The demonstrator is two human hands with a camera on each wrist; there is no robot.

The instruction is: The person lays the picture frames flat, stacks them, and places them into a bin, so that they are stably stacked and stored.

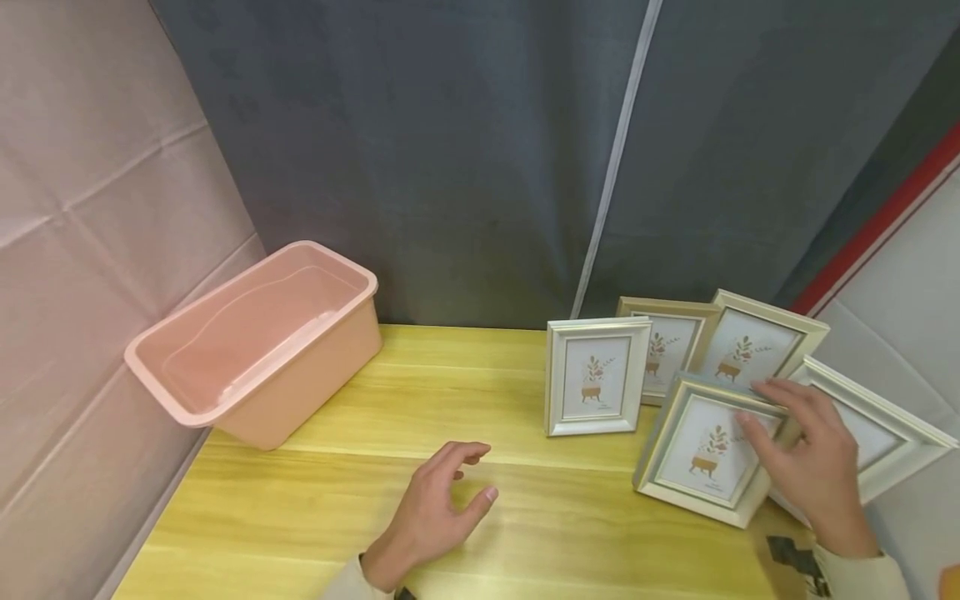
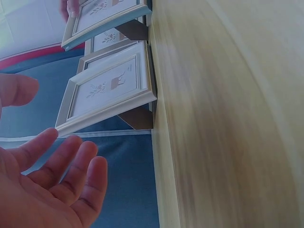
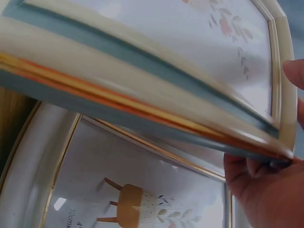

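Observation:
My right hand pinches the top right corner of a cream picture frame with blue-green edges, thumb at the front and fingers behind. In the right wrist view, that corner lies between the thumb and fingers of the right hand. My left hand hovers over the table with fingers relaxed and holds nothing. Nearest to it, a white picture frame stands upright; its back stand shows in the left wrist view. All the visible prints show a plant in a legged pot.
Behind the held frame stand a tan frame and a cream frame. Partly behind the right hand is a larger white frame, tilted. A pink plastic bin sits at the table's left back. A dark curtain hangs behind the wooden table.

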